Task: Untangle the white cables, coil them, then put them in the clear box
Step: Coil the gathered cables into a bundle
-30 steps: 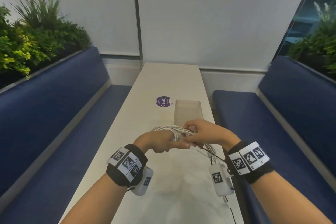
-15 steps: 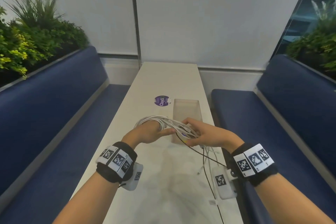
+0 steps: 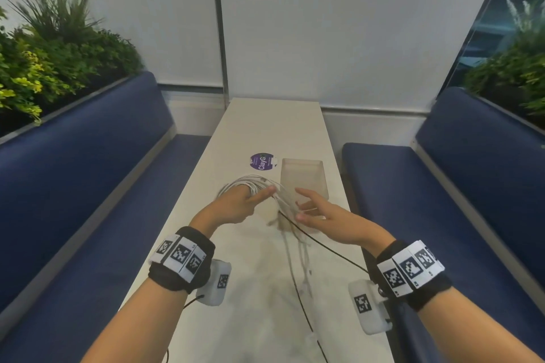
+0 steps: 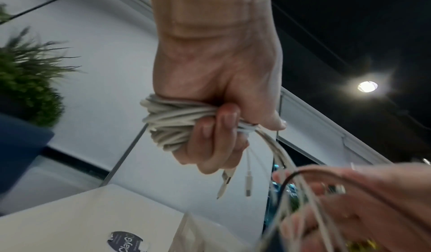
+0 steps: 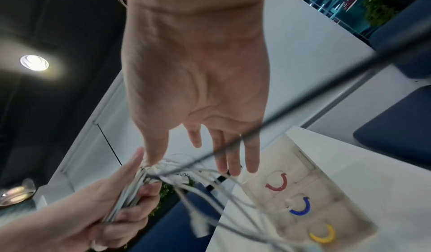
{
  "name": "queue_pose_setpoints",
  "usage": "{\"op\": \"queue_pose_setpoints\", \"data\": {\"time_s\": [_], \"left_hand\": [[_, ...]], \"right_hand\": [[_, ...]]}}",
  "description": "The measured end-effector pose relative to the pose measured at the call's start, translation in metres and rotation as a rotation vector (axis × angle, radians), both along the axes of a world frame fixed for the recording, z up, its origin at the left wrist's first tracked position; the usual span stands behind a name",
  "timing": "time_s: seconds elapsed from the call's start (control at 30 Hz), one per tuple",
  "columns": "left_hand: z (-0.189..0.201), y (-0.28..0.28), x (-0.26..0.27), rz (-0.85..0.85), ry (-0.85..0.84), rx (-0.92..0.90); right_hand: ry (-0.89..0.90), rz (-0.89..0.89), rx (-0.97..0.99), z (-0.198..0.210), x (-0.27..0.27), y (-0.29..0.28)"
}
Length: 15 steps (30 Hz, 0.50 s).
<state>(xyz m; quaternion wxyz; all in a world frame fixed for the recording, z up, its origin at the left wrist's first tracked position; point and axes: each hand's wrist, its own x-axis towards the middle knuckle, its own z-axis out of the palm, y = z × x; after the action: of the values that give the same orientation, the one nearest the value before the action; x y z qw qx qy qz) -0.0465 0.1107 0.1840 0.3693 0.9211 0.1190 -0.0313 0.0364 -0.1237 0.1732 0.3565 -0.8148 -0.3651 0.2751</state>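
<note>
The white cables [image 3: 250, 181] are wound in a coil round my left hand [image 3: 236, 206], which grips the bundle [image 4: 172, 123] above the table. Two connector ends [image 4: 248, 184] dangle below its fist. Loose white strands [image 3: 298, 233] trail from the coil down to the tabletop, past my right hand [image 3: 321, 212]. That hand [image 5: 198, 90] has straight, spread fingers, with its thumb tip close to the strands. The clear box [image 3: 303, 177] stands just beyond both hands; the right wrist view shows the box [image 5: 303, 191] divided into compartments with red, blue and yellow rings inside.
A long narrow white table [image 3: 265, 127] runs away from me between two blue benches [image 3: 88, 186]. A purple round sticker [image 3: 262, 161] lies left of the box. A thin black wire [image 3: 333, 253] from my right wrist camera crosses the strands. Planters sit behind both benches.
My hands have drawn apart. The right hand has let go of the bundle and opened its fingers; the left hand has moved left, keeping the coil.
</note>
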Motion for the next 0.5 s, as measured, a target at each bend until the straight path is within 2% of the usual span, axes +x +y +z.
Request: {"op": "queue_pose_setpoints", "data": {"time_s": [0.13, 0.3, 0.4, 0.5], "left_hand": [[0.006, 0.019, -0.001, 0.149, -0.035, -0.183], [0.013, 0.025, -0.003, 0.152, -0.079, -0.25], [0.024, 0.008, -0.009, 0.053, -0.113, -0.226], [0.035, -0.017, -0.015, -0.173, -0.203, -0.194]], "right_hand": [[-0.007, -0.031, -0.048, -0.008, 0.001, -0.017], [-0.099, 0.037, -0.156, -0.012, -0.001, -0.029], [-0.225, 0.009, -0.066, -0.007, -0.007, -0.014], [-0.257, -0.052, 0.129, 0.009, -0.013, 0.012]]}}
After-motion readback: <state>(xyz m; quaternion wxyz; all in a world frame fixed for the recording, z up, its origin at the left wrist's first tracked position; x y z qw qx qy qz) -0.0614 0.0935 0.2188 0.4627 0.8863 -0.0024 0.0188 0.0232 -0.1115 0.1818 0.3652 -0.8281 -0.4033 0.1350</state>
